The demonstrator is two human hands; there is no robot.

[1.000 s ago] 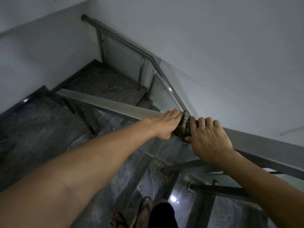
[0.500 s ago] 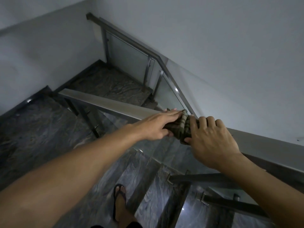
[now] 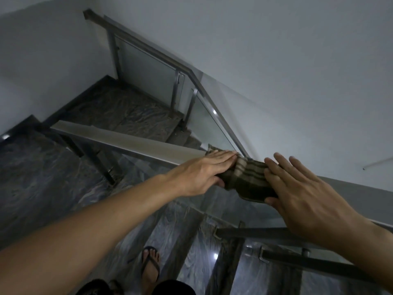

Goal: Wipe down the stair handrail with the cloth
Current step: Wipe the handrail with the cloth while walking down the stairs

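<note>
Vs. 0.5 s ago: right hand (image 3: 306, 192) no longer curled over the rail; fingers now extended flat, splayed, palm pressing the cloth's right end. Left hand (image 3: 204, 173) flat as before, fingers straight, thumb tucked under cloth edge. Striped olive cloth (image 3: 246, 179) now spread wider, more of it exposed btwn the two hands. Cloth draped over the steel handrail (image 3: 136, 143), near edge hanging below it. Neither hand grips it. Sandalled foot (image 3: 151, 265) on marble step (image 3: 70, 184) below.
</note>
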